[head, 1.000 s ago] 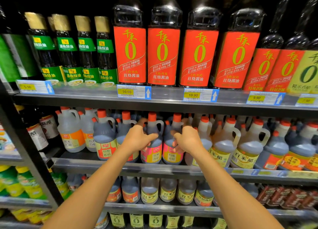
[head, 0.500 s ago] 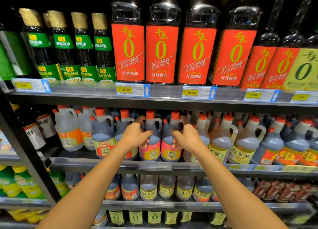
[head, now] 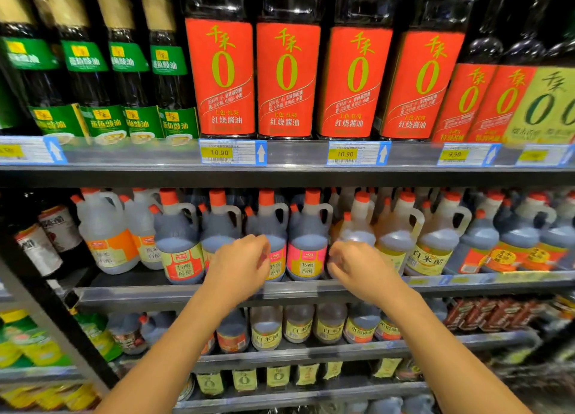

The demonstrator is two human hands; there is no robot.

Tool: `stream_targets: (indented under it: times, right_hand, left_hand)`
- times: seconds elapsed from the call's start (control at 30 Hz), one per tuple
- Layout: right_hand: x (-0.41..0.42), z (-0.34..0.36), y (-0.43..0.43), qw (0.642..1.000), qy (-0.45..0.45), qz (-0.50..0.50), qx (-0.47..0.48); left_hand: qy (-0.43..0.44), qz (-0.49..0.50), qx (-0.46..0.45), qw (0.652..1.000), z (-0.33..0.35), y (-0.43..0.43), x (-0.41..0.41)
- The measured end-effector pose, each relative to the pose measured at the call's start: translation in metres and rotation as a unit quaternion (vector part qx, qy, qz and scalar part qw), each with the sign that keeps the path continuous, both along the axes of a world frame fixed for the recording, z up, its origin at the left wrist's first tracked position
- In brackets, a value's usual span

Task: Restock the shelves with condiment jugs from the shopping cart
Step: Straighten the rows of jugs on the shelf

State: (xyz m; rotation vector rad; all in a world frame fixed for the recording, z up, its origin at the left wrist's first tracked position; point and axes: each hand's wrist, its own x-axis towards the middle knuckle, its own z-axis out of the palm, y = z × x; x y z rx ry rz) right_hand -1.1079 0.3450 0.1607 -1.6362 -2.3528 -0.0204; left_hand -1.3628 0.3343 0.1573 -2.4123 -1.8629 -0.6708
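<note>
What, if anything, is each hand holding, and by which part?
Nothing visibly: the left hand and right hand hover loosely curled before the red-capped jugs, gripping neither handle nor body.

The jugs (head: 306,236) are translucent plastic with a dull, slightly frosted skin. Their caps (head: 312,197) are smooth orange plastic and their labels look like glossy printed film. Above them, the tall bottles (head: 287,77) are dark and highly glossy, plastic or glass I cannot tell, and wrapped in satin red labels. The green-labelled bottles (head: 124,55) on the left have gold foil over their necks. The shelf edge (head: 155,177) is dark matt metal, fronted by a clear shiny plastic strip (head: 140,152) holding paper price tags (head: 219,152). The left hand (head: 239,264) and right hand (head: 357,265) are bare, matt skin.
</note>
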Motion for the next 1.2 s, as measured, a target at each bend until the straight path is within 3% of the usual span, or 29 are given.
stream_targets:
  times: [0.13, 0.4, 0.47, 0.57, 0.67, 0.8, 0.9, 1.2]
  right_hand:
    - [0.015, -0.006, -0.011, 0.998, -0.051, -0.026, -0.004]
    - [0.081, -0.003, -0.016, 0.999, -0.029, -0.035, -0.011]
    - [0.101, -0.001, -0.011, 0.999, -0.009, -0.033, -0.001]
    - [0.13, 0.003, 0.0, 0.998, 0.05, -0.04, 0.003]
    - [0.155, 0.009, 0.013, 0.984, 0.167, -0.057, 0.027]
    - [0.166, 0.023, 0.024, 0.952, 0.301, -0.043, 0.028]
    - [0.164, 0.037, 0.034, 0.951, 0.307, -0.048, 0.003]
    - [0.153, 0.039, 0.049, 0.936, 0.33, -0.103, -0.058]
  left_hand:
    - [0.062, -0.038, -0.029, 0.997, -0.012, -0.002, 0.024]
    - [0.052, -0.046, -0.041, 0.997, -0.005, 0.001, 0.091]
    - [0.024, -0.028, -0.031, 0.999, -0.001, 0.003, 0.109]
    - [-0.084, 0.003, -0.016, 0.996, 0.005, 0.006, 0.138]
    - [-0.185, 0.065, 0.012, 0.981, 0.014, 0.009, 0.162]
    - [-0.225, 0.111, 0.024, 0.968, 0.023, 0.018, 0.176]
    - [-0.275, 0.114, -0.008, 0.955, 0.032, 0.025, 0.187]
    - [-0.315, 0.163, -0.02, 0.935, 0.023, 0.037, 0.201]
